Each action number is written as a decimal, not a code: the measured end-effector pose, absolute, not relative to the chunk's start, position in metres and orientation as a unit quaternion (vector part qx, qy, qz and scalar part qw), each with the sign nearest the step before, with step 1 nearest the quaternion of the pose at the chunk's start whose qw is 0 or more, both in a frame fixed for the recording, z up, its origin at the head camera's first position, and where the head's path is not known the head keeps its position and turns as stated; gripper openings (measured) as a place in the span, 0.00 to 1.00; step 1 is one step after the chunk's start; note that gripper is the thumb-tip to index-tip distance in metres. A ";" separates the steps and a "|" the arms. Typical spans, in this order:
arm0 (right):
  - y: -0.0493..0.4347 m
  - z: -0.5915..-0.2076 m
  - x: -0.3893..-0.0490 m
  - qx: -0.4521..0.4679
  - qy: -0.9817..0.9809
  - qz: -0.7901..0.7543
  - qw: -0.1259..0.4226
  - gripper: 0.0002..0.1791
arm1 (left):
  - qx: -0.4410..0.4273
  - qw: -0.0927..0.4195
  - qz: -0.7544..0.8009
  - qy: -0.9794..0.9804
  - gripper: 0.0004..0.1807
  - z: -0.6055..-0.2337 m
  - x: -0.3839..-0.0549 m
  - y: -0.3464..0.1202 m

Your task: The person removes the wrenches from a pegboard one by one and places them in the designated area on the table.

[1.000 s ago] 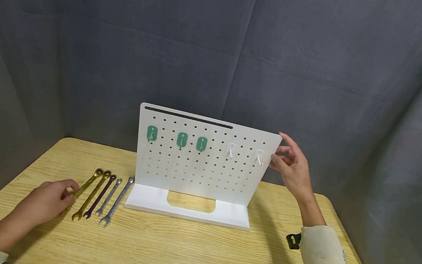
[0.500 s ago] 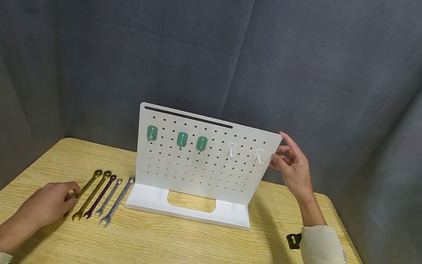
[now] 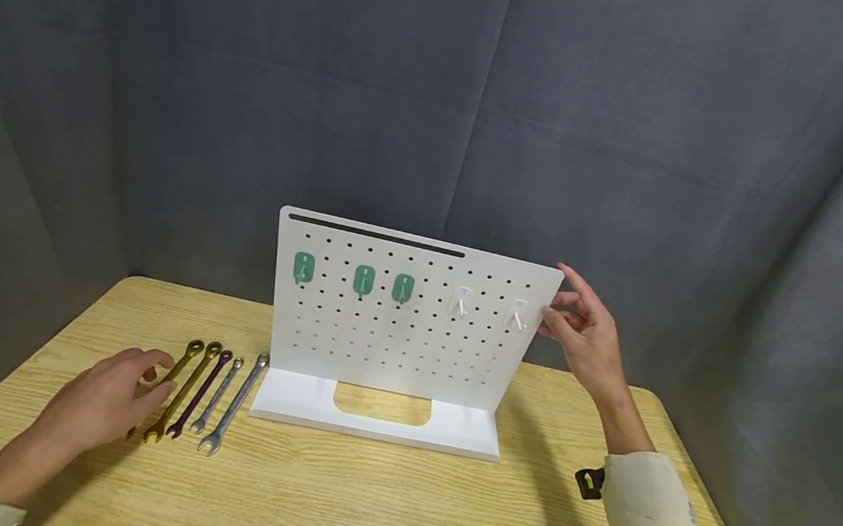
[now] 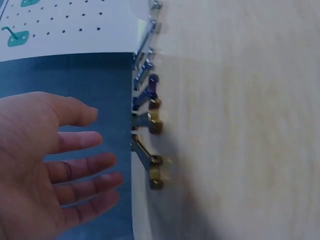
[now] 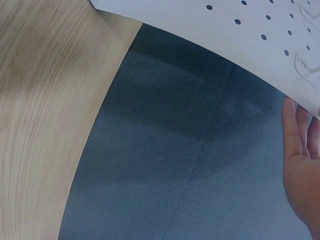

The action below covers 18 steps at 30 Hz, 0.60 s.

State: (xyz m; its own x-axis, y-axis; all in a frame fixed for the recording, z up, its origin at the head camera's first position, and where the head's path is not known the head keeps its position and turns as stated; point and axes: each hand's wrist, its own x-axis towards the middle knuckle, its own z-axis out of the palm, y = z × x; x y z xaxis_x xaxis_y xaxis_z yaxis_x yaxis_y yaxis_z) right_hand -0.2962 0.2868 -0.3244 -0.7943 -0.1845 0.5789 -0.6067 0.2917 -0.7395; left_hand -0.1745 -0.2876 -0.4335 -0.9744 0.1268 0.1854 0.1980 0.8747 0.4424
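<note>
Over the leftmost gold wrench (image 3: 187, 356), my left hand (image 3: 95, 401) hovers and partly covers it. In the left wrist view the fingers of the left hand (image 4: 45, 160) are spread and relaxed, holding nothing. To its right lie a second gold wrench (image 3: 190, 389), a purple wrench (image 3: 201, 394), a small silver wrench (image 3: 217, 396) and a larger silver wrench (image 3: 236, 408), side by side. My right hand (image 3: 589, 344) pinches the right edge of the white pegboard (image 3: 385, 339), thumb in front, other fingers partly hidden behind.
The pegboard carries three green hooks (image 3: 363, 280) on its left and middle and two white hooks (image 3: 516, 314) on its right. Its base has a cutout and stands on the wooden table (image 3: 341, 498). A grey curtain (image 3: 328, 121) hangs behind. A black strap piece (image 3: 589, 483) shows by the right sleeve.
My left hand has let go of the leftmost gold wrench, its fingers opening as it shifts slightly right. That wrench now lies closer in line with the others. The right hand stays put.
</note>
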 end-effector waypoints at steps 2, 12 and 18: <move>0.286 -0.324 -0.296 0.253 -0.779 0.540 0.196 0.37 | -0.090 0.084 -0.240 -0.963 0.19 -0.430 -0.175 -0.284; 0.286 -0.324 -0.280 0.207 -0.835 0.466 0.207 0.40 | -0.165 0.132 -0.283 -0.935 0.25 -0.413 -0.178 -0.251; 0.288 -0.330 -0.270 0.181 -0.847 0.449 0.217 0.36 | -0.196 0.126 -0.298 -0.926 0.28 -0.404 -0.183 -0.229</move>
